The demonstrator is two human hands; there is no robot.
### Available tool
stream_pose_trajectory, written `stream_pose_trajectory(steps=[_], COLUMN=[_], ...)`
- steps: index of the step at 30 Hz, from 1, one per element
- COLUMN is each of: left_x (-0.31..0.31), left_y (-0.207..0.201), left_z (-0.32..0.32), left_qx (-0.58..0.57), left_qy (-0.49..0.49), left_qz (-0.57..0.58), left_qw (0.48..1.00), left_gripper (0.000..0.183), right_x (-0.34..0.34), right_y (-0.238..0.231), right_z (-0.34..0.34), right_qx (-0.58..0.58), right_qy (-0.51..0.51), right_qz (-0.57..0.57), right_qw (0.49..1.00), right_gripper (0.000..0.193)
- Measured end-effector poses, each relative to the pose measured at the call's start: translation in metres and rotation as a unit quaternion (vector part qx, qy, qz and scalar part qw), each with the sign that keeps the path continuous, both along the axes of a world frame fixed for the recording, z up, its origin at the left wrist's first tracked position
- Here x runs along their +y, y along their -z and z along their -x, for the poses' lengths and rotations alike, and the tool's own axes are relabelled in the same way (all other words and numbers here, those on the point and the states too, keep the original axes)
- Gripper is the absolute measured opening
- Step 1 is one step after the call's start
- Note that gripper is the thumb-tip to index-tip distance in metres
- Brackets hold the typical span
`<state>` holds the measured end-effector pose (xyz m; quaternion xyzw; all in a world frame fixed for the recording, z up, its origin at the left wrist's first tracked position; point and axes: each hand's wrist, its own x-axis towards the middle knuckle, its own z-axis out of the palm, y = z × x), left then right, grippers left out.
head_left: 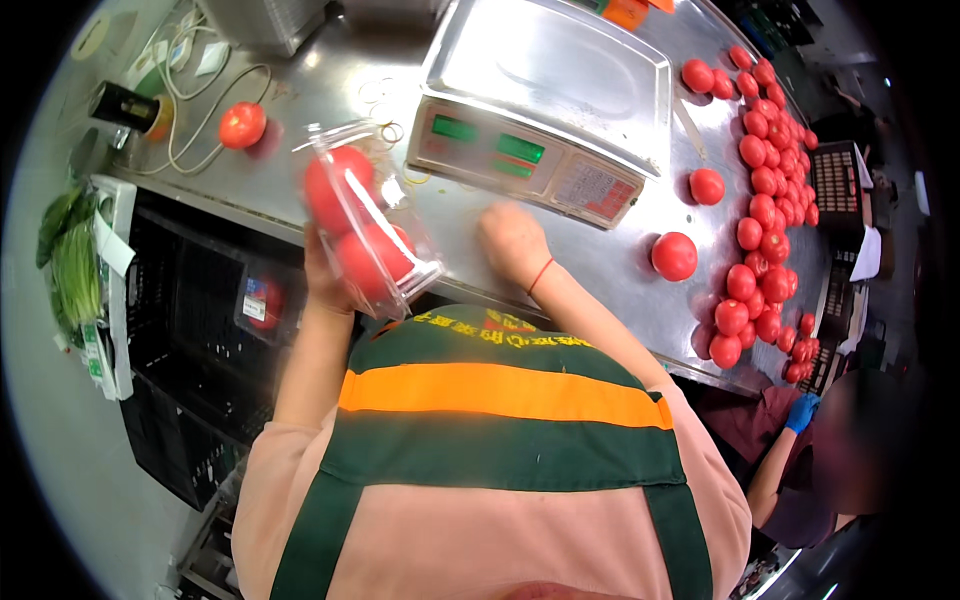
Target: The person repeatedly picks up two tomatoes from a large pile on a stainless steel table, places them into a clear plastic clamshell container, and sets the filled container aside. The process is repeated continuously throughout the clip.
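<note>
My left hand (pixel 328 275) is closed around the near left side of a clear plastic box (pixel 422 268), holding it tilted above the table's front edge. Two large red tomatoes (pixel 372 258) show through the plastic. My right hand (pixel 513 243) has its fingers curled in low over the steel table, just below the digital scale; what they hold, if anything, is hidden. Several rubber bands (pixel 392 132) lie between the box and the scale (pixel 478 150), whose display is lit green and whose metal pan (pixel 550 75) bears nothing.
Loose tomatoes (pixel 765 200) crowd the table's right side; two (pixel 675 257) sit nearer the scale. A lone tomato (pixel 242 125) rests by a white cable (pixel 185 160). Below left, a black crate (pixel 190 300) contains a packed box (pixel 262 302), beside green vegetables (pixel 75 270). A blue-gloved co-worker's hand (pixel 803 411) is at right.
</note>
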<state>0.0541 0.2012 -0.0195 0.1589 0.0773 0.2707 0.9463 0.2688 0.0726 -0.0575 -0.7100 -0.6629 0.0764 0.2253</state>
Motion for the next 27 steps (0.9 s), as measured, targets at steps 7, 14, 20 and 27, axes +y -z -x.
stream_pose_trajectory(steps=[7, 14, 20, 27], left_x=[-0.004, 0.005, -0.024, -0.027], left_y=[0.027, -0.022, -0.058, 0.004], left_z=[-0.014, -0.018, -0.004, 0.071], left_qx=[0.018, 0.052, 0.122, -0.001], left_qy=[0.084, 0.217, 0.206, 0.007], left_qz=[0.057, -0.006, 0.139, 0.176], left_qw=[0.995, 0.975, 0.961, 0.984], left_gripper=[0.068, 0.07, 0.061, 0.069], right_x=[0.036, 0.067, 0.097, 0.029], right_y=[-0.056, -0.105, -0.23, -0.184], right_z=[0.028, -0.025, -0.01, 0.01], right_qx=[0.183, 0.848, 0.401, 0.524], right_qy=[-0.002, 0.046, -0.277, -0.288], right_qz=[-0.075, 0.043, 0.259, 0.146], right_qw=[0.98, 0.527, 0.834, 0.788], right_gripper=[0.01, 0.051, 0.046, 0.049])
